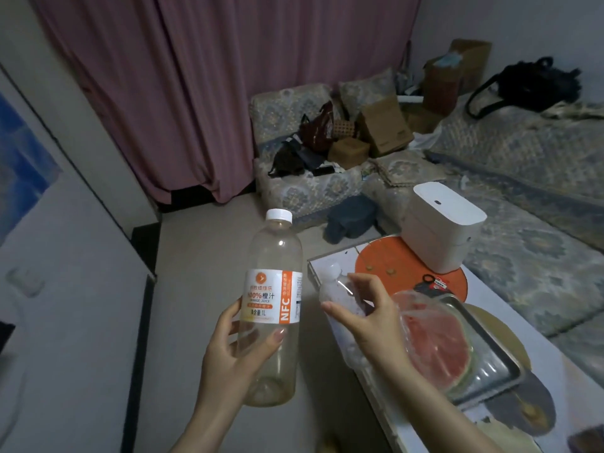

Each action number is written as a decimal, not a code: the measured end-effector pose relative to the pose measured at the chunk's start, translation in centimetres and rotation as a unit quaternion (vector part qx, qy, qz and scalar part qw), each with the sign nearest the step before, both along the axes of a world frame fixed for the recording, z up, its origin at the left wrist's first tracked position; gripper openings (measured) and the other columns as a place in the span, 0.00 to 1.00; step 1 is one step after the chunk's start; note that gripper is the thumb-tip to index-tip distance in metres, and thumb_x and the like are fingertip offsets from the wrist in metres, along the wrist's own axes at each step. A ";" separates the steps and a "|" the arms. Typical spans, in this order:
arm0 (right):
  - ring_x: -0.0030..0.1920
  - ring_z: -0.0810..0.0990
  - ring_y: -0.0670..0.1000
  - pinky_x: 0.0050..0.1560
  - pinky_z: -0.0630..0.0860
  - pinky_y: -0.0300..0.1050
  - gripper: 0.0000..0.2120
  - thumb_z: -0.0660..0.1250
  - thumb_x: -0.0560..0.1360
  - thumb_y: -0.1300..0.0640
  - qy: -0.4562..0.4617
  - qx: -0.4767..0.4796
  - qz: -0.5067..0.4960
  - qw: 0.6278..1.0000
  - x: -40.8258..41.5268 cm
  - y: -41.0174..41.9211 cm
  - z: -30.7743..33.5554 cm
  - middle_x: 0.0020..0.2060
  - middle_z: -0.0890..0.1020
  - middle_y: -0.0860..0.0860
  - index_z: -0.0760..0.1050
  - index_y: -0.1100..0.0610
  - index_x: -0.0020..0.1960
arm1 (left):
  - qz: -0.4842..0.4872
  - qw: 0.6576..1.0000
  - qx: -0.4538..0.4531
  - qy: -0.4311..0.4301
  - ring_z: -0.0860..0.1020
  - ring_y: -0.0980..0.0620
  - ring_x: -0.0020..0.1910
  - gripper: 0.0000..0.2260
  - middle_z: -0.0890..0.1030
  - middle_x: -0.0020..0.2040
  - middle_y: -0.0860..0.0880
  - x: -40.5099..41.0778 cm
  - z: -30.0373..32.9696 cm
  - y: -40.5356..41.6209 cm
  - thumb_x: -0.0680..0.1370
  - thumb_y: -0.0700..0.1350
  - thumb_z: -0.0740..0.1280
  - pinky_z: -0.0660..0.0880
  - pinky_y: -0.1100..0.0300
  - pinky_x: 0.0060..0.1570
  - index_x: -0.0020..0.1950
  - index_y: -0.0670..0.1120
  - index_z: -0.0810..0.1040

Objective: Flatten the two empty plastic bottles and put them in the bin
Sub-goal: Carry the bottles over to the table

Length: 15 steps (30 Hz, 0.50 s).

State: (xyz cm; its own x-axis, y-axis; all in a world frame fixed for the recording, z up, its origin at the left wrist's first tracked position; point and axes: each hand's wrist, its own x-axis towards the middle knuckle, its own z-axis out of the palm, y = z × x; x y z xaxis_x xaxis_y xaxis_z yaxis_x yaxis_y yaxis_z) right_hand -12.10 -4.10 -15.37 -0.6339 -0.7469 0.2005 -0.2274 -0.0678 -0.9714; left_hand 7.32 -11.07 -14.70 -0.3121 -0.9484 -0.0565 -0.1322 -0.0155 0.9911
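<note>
Two bottles, one in each hand, both hanging over the floor next to the table (pixel 510 429).

The left hand (pixel 228 358) is gripping the big bottle (pixel 273 308) round its lower half, fingers and thumb curling round it; it's standing nearly upright, long axis vertical, white cap pointing up and leaning a bit right. The right hand (pixel 366 318) is pinching the small bottle (pixel 336 289) near its neck, and that one's tilting, cap pointing up-left, its base hiding behind the hand. One white bin (pixel 441 227) is sitting on the table with its lid down, well apart from both bottles. One watermelon half (pixel 438 348) under plastic wrap is sitting in a tray (pixel 503 364) just right of that hand.
</note>
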 end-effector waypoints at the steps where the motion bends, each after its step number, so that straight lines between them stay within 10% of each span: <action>1: 0.48 0.78 0.38 0.47 0.74 0.27 0.25 0.77 0.57 0.42 0.007 0.005 -0.007 1.000 -1.4 -2.1 -0.6 0.48 0.80 0.42 0.74 0.45 0.51 | -0.004 1.000 -0.003 -0.003 0.78 0.52 0.55 0.32 0.78 0.56 0.56 -0.8 -0.4 -2.6 0.57 0.57 0.78 0.74 0.60 0.42 0.58 0.62 0.72; 15: 0.47 0.78 0.47 0.47 0.73 0.40 0.22 0.79 0.63 0.53 0.005 0.105 -0.115 0.988 -17.0 -28.1 -6.0 0.46 0.80 0.47 0.74 0.52 0.53 | -0.052 0.996 -0.022 -0.065 0.79 0.52 0.55 0.39 0.77 0.61 0.49 -14.5 -4.3 -34.0 0.49 0.61 0.80 0.76 0.58 0.48 0.59 0.63 0.73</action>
State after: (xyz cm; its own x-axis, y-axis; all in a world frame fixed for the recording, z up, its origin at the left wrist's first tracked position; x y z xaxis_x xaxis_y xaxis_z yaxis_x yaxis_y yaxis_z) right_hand -29.14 -32.23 -21.39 -0.7912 -0.6083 0.0629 -0.2220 0.1898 -0.9564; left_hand -7.15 -45.02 -18.98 -0.4021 -0.9135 -0.0623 -0.2585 0.0479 0.9648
